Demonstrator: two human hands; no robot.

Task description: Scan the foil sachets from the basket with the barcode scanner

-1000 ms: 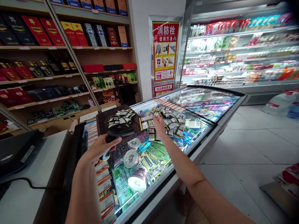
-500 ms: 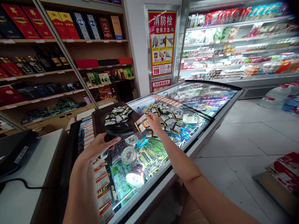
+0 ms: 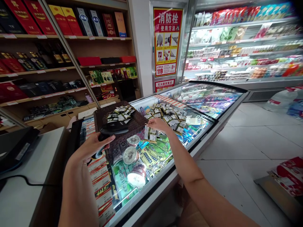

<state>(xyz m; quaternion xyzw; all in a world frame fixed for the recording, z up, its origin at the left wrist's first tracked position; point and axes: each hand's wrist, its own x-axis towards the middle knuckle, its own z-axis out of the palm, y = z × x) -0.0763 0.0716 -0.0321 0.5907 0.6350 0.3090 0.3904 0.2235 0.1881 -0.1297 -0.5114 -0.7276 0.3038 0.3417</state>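
My left hand (image 3: 93, 145) is wrapped around the handle of a black handheld barcode scanner (image 3: 115, 128), its head pointing right over the near part of a dark woven basket (image 3: 139, 121). Between the fingertips of my right hand (image 3: 158, 125), a small gold-and-white snack packet (image 3: 150, 135) hangs just off the basket's right corner. Several similar packets (image 3: 121, 114) lie inside the basket. A loose heap of the same packets (image 3: 169, 114) is spread on the freezer's glass top, just beyond my right hand.
Under the glass of the chest freezer (image 3: 201, 138) are ice-cream tubs (image 3: 130, 155) and coloured wrappers. A counter (image 3: 44, 157) with a black device stands at left. Shelves of boxes (image 3: 92, 23) rise behind. A lit refrigerated display (image 3: 236, 50) stands back right; a red carton (image 3: 287, 176) sits lower right.
My right hand has drawn the packet down and turned it so it hangs from the fingertips. My left hand and the scanner have shifted slightly left.
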